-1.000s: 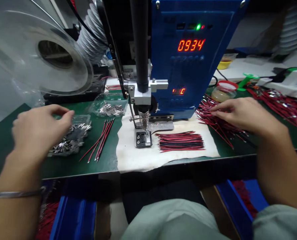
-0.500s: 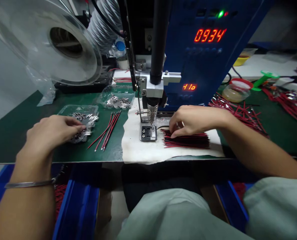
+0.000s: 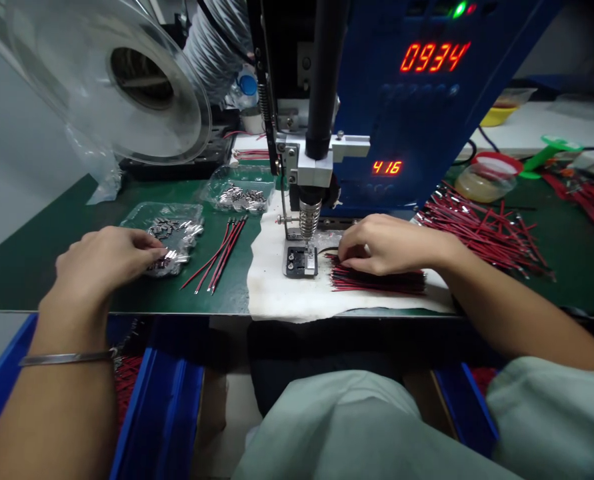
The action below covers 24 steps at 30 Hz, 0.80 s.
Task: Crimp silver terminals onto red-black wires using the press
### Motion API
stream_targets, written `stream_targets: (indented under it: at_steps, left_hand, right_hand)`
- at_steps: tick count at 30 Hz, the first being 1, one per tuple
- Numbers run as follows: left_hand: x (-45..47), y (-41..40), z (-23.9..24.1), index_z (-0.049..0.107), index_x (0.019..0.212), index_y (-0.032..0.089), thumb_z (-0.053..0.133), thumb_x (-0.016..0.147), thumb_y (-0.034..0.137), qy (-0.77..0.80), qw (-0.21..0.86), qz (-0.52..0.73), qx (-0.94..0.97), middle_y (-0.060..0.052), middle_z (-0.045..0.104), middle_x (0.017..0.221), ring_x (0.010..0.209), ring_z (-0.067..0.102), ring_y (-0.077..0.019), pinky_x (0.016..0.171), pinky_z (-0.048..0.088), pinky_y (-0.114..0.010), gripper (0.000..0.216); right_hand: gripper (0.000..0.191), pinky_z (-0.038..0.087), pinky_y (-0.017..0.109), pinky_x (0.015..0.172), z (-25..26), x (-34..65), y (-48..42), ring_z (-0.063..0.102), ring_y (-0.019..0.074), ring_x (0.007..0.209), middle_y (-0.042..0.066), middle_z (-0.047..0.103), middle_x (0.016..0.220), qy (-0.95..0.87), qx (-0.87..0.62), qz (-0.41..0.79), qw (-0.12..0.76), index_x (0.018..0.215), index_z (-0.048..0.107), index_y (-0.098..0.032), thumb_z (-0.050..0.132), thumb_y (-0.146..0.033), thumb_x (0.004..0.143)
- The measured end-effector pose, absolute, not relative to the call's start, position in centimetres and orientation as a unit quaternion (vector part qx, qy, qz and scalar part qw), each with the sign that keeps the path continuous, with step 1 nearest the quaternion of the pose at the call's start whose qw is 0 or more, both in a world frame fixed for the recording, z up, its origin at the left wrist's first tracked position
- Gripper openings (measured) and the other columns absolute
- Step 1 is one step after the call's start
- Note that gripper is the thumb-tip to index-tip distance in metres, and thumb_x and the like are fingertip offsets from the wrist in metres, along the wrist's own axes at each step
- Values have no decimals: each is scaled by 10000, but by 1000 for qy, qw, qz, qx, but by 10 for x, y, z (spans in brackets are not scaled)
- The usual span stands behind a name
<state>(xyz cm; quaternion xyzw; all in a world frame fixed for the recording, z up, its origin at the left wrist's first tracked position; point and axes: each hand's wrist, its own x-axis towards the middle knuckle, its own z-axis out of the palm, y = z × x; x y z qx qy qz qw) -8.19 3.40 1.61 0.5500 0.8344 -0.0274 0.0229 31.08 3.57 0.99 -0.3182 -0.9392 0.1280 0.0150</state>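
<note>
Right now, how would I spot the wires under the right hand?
Find the blue machine with red digits. On the white cloth at its foot lies a bundle of red-and-black wires, the right hand on its left end. Unlike the loose red heap behind it, these lie straight and parallel.

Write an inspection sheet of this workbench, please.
surface: dark green bench mat, stained white cloth on it.
job's things: clear plastic bag of small metal terminals; flat bundle of red and black wires on the cloth.
clutter: second clear terminal bag; loose red wires near it.
grippers: left hand on the terminals; right hand on the bundle.
cables: heap of red wires, far right.
surroundings: blue machine showing 0934; clear reel; blue bins below.
</note>
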Motion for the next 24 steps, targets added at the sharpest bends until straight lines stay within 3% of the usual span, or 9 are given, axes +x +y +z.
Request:
stream_targets:
  at_steps: [7,11,14,16,19,24]
  left_hand:
    - [-75,30,19,691,974,254,503,739,569,827,-1,8,562,-126,589,906,876,532,-360,724,407,-454,436]
    - [-44,17,20,687,928,201,602,744,413,780,-29,223,584,-66,621,761,695,538,-223,693,421,-356,294]
    - [0,6,7,667,958,161,637,769,344,644,78,461,605,-61,672,854,655,544,-148,617,424,-260,264]
    - [32,0,-9,666,924,159,639,791,341,581,178,533,588,-62,674,855,698,576,-141,637,442,-240,227]
    - [70,-4,-32,667,939,172,628,807,378,523,314,582,537,-69,673,860,702,596,-145,637,469,-251,247]
    - [100,-5,-47,679,911,181,657,784,404,481,382,619,489,-72,668,858,711,610,-151,606,477,-247,258]
  right_hand:
    - [169,371,251,631,11,311,33,611,145,661,10,719,796,-930,-352,100,31,846,715,-220,555,-213,793]
    - [168,349,251,605,13,309,33,574,130,594,5,707,740,-923,-369,93,52,826,712,-213,546,-225,799]
    - [165,348,245,601,11,308,33,571,125,595,2,700,733,-920,-374,99,55,813,702,-204,538,-219,799]
    - [163,360,241,614,9,307,33,586,128,626,2,701,753,-920,-373,109,52,822,696,-200,536,-213,795]
    - [169,385,239,642,7,307,34,604,134,668,6,707,802,-918,-373,124,57,858,694,-198,540,-210,791]
    - [158,415,223,651,9,307,34,608,121,678,-9,696,802,-915,-369,142,85,864,685,-197,544,-211,797]
